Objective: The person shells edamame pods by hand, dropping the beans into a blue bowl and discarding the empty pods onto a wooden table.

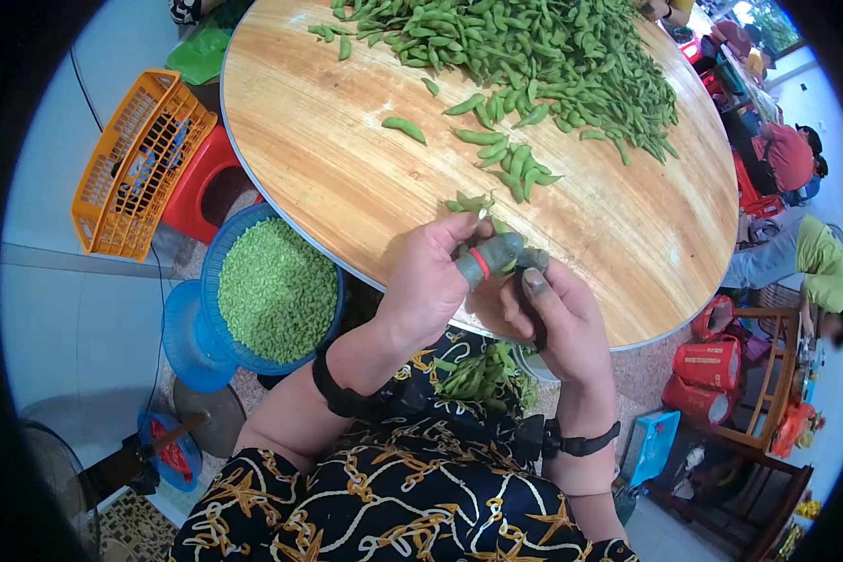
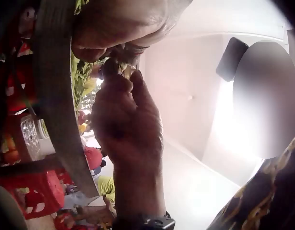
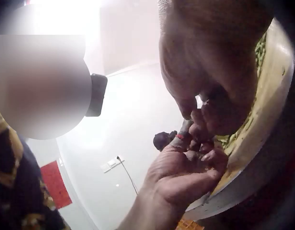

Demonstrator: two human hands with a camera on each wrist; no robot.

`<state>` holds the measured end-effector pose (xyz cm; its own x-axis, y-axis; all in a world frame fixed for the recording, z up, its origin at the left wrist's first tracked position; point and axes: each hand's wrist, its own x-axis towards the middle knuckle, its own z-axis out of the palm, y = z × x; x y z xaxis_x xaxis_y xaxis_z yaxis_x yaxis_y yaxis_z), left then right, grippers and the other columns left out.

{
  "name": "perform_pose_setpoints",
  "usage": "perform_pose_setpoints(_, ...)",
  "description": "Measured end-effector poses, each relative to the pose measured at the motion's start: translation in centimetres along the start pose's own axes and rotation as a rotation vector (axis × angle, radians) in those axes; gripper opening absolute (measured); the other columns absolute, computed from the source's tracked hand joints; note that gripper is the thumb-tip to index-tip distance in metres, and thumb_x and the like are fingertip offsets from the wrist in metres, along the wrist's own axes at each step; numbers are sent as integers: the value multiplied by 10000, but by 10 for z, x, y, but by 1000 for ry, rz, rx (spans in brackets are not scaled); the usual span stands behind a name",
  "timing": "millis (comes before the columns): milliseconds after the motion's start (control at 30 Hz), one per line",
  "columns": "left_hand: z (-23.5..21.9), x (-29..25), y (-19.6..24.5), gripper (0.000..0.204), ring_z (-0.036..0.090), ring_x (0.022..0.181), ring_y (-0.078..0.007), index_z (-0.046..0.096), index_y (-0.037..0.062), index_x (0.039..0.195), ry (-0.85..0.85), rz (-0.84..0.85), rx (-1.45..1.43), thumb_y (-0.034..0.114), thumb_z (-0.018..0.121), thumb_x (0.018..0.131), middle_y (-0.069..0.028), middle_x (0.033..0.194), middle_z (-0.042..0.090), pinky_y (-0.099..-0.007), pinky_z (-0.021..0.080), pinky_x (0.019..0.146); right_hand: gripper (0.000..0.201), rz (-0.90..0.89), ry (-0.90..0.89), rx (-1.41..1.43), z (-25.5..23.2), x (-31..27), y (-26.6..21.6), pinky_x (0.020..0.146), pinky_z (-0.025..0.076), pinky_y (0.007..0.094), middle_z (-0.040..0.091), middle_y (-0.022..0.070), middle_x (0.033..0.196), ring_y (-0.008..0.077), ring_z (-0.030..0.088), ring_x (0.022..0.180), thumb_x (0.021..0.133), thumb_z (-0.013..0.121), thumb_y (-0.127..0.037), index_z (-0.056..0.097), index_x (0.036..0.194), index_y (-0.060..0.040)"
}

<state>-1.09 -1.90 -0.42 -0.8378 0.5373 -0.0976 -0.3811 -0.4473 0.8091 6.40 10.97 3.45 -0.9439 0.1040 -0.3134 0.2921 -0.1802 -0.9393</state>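
Note:
In the head view my left hand [image 1: 428, 279] is over the table's near edge, fingers curled round green pods [image 1: 471, 203]. One finger has a grey cover with a red band [image 1: 479, 262]. My right hand [image 1: 573, 323], thumb darkened, meets it, fingers curled in at a pod mostly hidden between the hands. The left wrist view shows the right hand [image 2: 128, 112] with its fingertips drawn together. In the right wrist view the left hand [image 3: 178, 170] is palm up, touching the right hand [image 3: 214, 62]. Loose pods [image 1: 515, 167] lie just beyond the hands.
A large pile of pods [image 1: 534, 47] covers the far part of the round wooden table [image 1: 318, 122]. At left stand a blue basin of shelled beans [image 1: 276, 290], a red stool [image 1: 192, 197] and an orange crate [image 1: 112, 187]. More pods [image 1: 482, 375] lie at the lap.

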Motion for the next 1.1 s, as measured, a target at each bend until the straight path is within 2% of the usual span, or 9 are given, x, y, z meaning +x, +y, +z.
perform_pose_setpoints(300,2,-4,-3,68,525,774,-57,572,17,899,40,52,330,18,597,836,1,816,578,-198,431,705,169,-17,-173,249,-6,1,8,467,297,194,458,-20,602,43,358,503,947,418,-136,523,890,-16)
perform_pose_setpoints(500,2,-5,9,149,488,700,-65,568,18,884,-338,-177,-180,140,639,838,16,762,549,-228,423,645,164,178,-249,611,-11,-7,10,445,286,189,465,-23,594,35,346,487,941,442,-125,542,870,-17)
perform_pose_setpoints(567,7,-7,9,177,486,699,-75,573,20,896,-196,-35,541,154,661,822,13,763,548,-232,425,671,143,-100,-41,148,-8,-5,16,441,284,190,480,-22,602,32,344,476,930,470,-115,552,865,-16)
perform_pose_setpoints(700,4,-6,10,205,485,718,-79,580,20,931,-161,11,668,151,678,808,4,788,549,-233,426,683,134,-69,20,57,-14,-6,15,438,280,187,489,-21,601,29,346,467,919,488,-107,559,861,-9)
perform_pose_setpoints(800,0,-3,11,251,528,765,-67,563,-5,1012,-243,66,657,110,663,813,-19,867,577,-211,442,643,144,15,-131,380,-22,-7,13,427,268,184,464,-33,566,26,333,450,917,490,-110,553,854,2)
perform_pose_setpoints(867,-3,-2,2,267,539,763,-78,563,-3,1065,-245,-54,123,68,635,818,-50,934,604,-213,449,646,144,18,-124,392,-21,-8,12,426,265,180,469,-35,569,24,337,449,918,488,-113,555,854,-2)
perform_pose_setpoints(933,-6,-1,7,255,543,786,-79,563,12,1051,-245,-175,21,64,642,814,-26,943,588,-209,455,673,145,17,-116,401,-21,-9,12,425,262,176,475,-37,572,23,341,448,918,486,-115,556,853,-6)
perform_pose_setpoints(1033,-7,-2,10,244,544,775,-81,565,15,1041,-221,-322,-111,53,638,811,-34,959,591,-198,449,658,144,-46,-2,99,-21,-13,14,433,304,190,484,-20,571,41,401,460,899,513,-100,558,807,0)
perform_pose_setpoints(1100,-7,-4,6,244,541,741,-83,569,3,1046,-204,-346,-136,47,625,813,-65,967,609,-190,437,617,144,-341,190,-325,-16,-13,19,450,367,236,495,19,557,72,459,484,862,557,-80,544,749,8)
